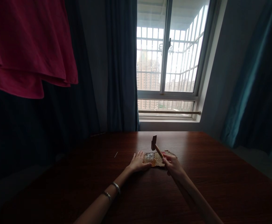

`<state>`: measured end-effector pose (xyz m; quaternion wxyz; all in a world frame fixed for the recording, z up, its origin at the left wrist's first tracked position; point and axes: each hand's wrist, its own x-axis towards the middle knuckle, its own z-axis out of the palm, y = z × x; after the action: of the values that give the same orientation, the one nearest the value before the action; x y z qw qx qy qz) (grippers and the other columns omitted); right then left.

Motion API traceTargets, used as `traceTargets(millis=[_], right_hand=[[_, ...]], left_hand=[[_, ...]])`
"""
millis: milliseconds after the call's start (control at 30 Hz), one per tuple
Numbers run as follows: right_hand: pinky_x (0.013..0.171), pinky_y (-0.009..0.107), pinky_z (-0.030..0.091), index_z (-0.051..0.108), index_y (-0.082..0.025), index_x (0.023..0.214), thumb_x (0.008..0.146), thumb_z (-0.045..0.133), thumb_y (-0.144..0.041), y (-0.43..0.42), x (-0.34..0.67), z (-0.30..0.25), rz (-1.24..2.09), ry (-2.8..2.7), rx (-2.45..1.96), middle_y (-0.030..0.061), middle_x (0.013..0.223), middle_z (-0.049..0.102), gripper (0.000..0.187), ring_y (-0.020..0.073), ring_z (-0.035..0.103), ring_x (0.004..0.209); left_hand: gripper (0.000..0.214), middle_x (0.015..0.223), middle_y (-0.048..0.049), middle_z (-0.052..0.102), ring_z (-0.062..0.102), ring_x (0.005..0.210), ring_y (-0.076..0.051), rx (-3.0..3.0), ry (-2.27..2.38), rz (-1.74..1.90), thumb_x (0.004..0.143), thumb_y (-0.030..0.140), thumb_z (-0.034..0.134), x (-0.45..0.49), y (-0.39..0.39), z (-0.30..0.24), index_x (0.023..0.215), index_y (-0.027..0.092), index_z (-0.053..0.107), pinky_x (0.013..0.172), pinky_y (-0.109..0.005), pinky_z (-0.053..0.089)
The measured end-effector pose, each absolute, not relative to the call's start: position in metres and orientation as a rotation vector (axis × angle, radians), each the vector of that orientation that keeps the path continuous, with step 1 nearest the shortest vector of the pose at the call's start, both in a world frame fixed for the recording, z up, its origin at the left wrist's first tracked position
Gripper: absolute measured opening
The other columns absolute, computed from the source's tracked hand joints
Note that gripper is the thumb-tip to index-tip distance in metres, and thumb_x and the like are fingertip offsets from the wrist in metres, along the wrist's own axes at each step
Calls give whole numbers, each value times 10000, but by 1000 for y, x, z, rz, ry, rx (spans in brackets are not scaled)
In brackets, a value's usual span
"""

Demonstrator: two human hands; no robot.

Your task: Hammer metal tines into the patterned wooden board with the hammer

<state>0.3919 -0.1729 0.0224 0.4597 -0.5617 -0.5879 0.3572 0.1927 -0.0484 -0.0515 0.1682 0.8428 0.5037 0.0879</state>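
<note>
My right hand (172, 163) is closed round the wooden handle of a small hammer (155, 145), whose dark head is raised above a small tan board (155, 160) studded with a row of nails (150, 154). My left hand (138, 162) lies flat with fingers spread on the board's left edge, pressing it to the dark wooden table (220, 174). Two bracelets circle my left wrist.
A single loose nail (116, 154) lies on the table left of the board. Dark blue curtains (120, 65) flank a bright barred window (170, 59) beyond the table's far edge. A red cloth (28, 46) hangs at the upper left.
</note>
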Motion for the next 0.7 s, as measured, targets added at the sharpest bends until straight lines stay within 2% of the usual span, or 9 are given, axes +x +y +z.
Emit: traceTargets(millis=[267, 433, 567, 700], right_hand=[[260, 164, 356, 614, -139, 1022, 774, 443, -382, -175, 391, 19, 876, -1422, -1348, -20, 637, 488, 387, 66, 437, 402], [256, 174, 349, 631, -113, 983, 770, 471, -363, -172, 391, 9, 908, -1460, -1351, -37, 536, 455, 366, 78, 434, 364], [252, 180, 350, 609, -119, 1036, 783, 455, -367, -170, 392, 4, 898, -1417, -1327, -14, 615, 504, 386, 78, 447, 381], [263, 164, 342, 624, -112, 958, 775, 467, -368, -172, 393, 7, 902, -1436, -1330, -21, 591, 479, 352, 74, 444, 394]], left_hand=[[1063, 1512, -138, 102, 28, 1392, -304, 2440, 1460, 203, 656, 803, 357, 192, -46, -54, 1437, 104, 182, 1124, -456, 27], [1055, 1513, -130, 99, 29, 1393, -299, 2430, 1458, 192, 654, 804, 356, 193, -46, -53, 1437, 116, 191, 1125, -458, 25], [1060, 1514, -134, 85, 19, 1393, -301, 2433, 1453, 193, 657, 801, 355, 193, -46, -53, 1438, 106, 181, 1124, -461, 24], [1055, 1515, -129, 68, 11, 1392, -303, 2429, 1443, 172, 666, 797, 348, 192, -45, -53, 1441, 104, 168, 1125, -462, 18]])
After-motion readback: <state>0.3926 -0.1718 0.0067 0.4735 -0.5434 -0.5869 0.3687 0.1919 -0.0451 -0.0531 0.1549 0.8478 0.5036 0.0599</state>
